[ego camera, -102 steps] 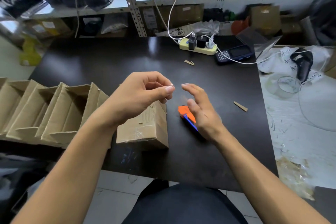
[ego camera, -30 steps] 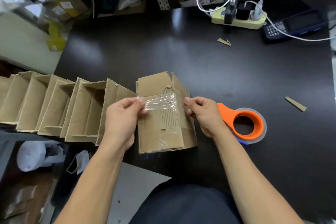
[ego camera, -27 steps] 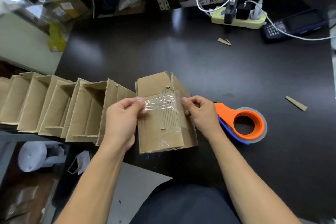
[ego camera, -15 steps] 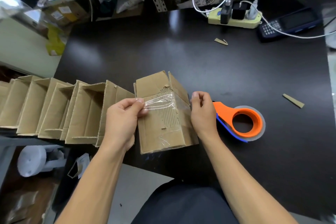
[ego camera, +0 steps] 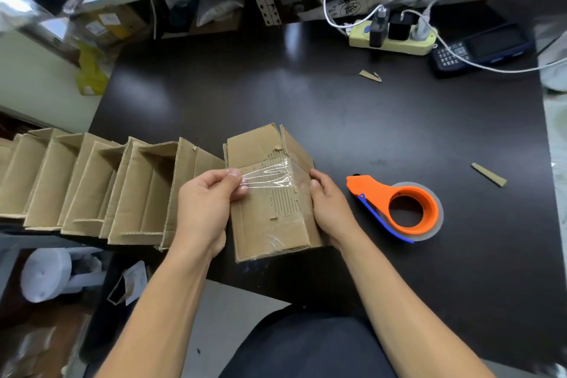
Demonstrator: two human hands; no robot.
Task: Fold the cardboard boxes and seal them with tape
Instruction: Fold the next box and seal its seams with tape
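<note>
A small cardboard box (ego camera: pixel 270 218) lies on the dark table (ego camera: pixel 306 107) in front of me, its worn top face up and its far flaps open. A strip of clear tape (ego camera: pixel 267 176) runs across that face. My left hand (ego camera: pixel 205 202) pinches the strip's left end between thumb and fingers, just off the box's left edge. My right hand (ego camera: pixel 329 205) rests flat against the box's right side with the thumb near the top edge, where the tape's right end goes over. An orange tape dispenser (ego camera: pixel 402 209) with a clear roll lies to the right of that hand.
Several folded, open cardboard boxes (ego camera: pixel 92 184) stand in a row at the table's left edge. At the back are a power strip (ego camera: pixel 392 37) with white cables and a handheld scanner (ego camera: pixel 481 49). Cardboard scraps (ego camera: pixel 489 174) lie on the right. Shelves stand behind the table.
My right hand let go of the tape's right end and slid down flat onto the box's right side. The left hand kept pinching the left end. The dispenser stayed put.
</note>
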